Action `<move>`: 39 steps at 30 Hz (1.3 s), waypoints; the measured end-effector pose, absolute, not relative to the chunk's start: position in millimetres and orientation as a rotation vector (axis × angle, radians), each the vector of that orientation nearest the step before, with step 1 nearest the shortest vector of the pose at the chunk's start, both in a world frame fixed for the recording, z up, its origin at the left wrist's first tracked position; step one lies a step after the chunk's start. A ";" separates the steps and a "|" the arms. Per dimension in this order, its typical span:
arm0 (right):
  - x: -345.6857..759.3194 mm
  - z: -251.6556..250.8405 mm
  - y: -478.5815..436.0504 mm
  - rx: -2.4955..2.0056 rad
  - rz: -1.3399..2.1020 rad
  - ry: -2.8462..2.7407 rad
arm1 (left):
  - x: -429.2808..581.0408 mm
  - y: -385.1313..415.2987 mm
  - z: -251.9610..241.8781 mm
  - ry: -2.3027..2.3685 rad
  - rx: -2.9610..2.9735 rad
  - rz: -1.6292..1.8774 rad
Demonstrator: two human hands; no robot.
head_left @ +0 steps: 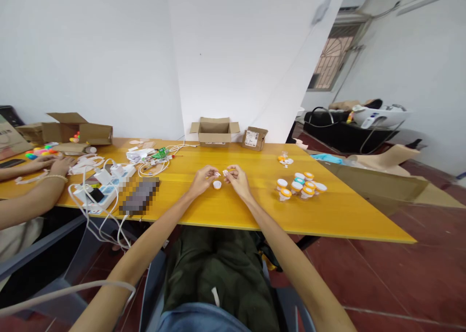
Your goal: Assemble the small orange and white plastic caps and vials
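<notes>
My left hand (202, 178) and my right hand (236, 176) meet over the middle of the yellow table (233, 206). Each pinches a tiny white piece with red marks: one piece (217, 174) in the left fingers, another (225, 172) in the right. Both look like small dice, but they are too small to be sure. A little orange-rimmed white cup (217, 184) stands on the table just below and between my hands. A cluster of several similar small pots (300, 185) with orange and teal rims sits to the right of my right hand.
Another person's arms (32, 186) rest on the table at far left, near a power strip with white cables (98, 189). Open cardboard boxes (215, 129) stand along the wall. A blurred dark object (140, 195) lies left of my hands. Large cardboard sheets (382, 179) lie at right.
</notes>
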State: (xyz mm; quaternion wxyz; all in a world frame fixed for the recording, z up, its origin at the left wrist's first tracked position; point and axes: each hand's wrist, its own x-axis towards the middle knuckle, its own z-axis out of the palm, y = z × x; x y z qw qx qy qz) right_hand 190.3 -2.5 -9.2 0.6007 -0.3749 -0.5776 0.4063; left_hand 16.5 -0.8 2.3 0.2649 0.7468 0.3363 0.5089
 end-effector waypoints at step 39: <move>189.8 -5.1 -4.4 -0.747 1.105 -1.354 | 18.4 -6.2 5.8 0.957 1.973 1.423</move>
